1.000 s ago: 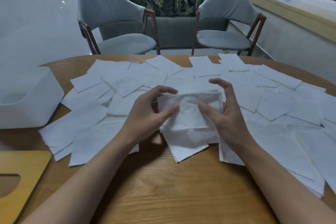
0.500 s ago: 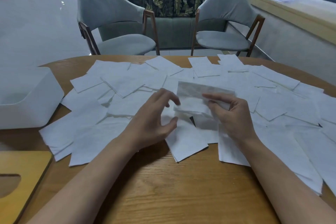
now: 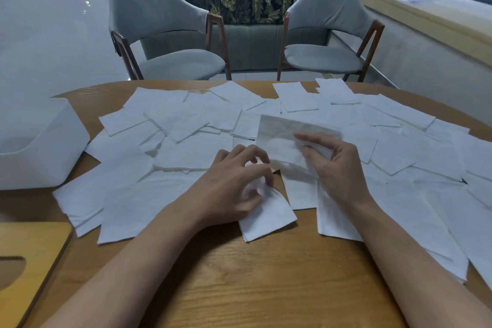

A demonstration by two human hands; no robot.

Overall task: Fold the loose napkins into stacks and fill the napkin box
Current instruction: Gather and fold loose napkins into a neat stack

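1. White paper covers the far half of the wooden table (image 3: 253,287): loose napkins (image 3: 186,125) lie overlapping, mostly as flat single sheets. I can make out no finished stack.
2. The right hand (image 3: 338,165) is clamped on a raised napkin (image 3: 282,138), with the thumb under and the fingers over its near right part. The sheet stands off the pile and tilts toward the camera. I take it the sheet is held by one side so the rest hangs free for a fold.
3. The left hand (image 3: 234,184) is curled over a folded napkin (image 3: 269,217) lying on the table just below the raised one. Paper is bunched between thumb and fingertips, so I read it as a pinch (motion blur makes this less than certain). My guess is that it anchors this piece as the base to build on.
4. The napkin box (image 3: 45,146), white and open-topped, sits at the table's left edge, well apart from both hands. I cannot see enough of its inside to say what it holds. Its yellow wooden lid (image 3: 29,261) lies flat at the near left corner, off the box, probably so stacks can drop straight in.
5. Judgement: this is early going, with folding under way and nearly the whole spread left to gather.
6. Risk: the thin sheets may drag their neighbours along when lifted.
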